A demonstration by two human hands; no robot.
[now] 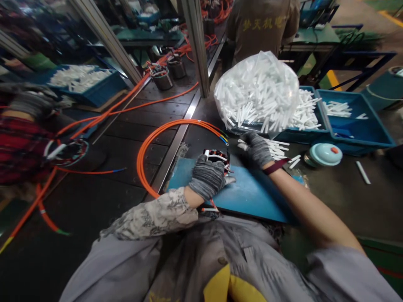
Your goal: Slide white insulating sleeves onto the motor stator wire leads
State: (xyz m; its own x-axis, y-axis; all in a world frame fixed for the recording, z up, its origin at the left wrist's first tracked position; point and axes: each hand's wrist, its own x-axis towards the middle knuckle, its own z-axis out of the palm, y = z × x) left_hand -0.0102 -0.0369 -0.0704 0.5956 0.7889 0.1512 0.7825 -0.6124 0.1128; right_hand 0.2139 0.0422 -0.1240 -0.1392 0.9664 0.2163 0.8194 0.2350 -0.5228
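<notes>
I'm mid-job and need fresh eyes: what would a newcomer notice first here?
First, the bulging clear bag of white tubes, beyond the right hand. Next, the bright orange coil, left of the blue mat. Then the gloved left hand at the wire-wound ring, by the mat's far edge.

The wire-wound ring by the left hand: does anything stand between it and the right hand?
Nothing visible stands between the ring and the right hand; the orange cable's ends lie just beyond the ring.

Matt blue mat (252,193), clear glossy plastic bag (258,92)
</notes>
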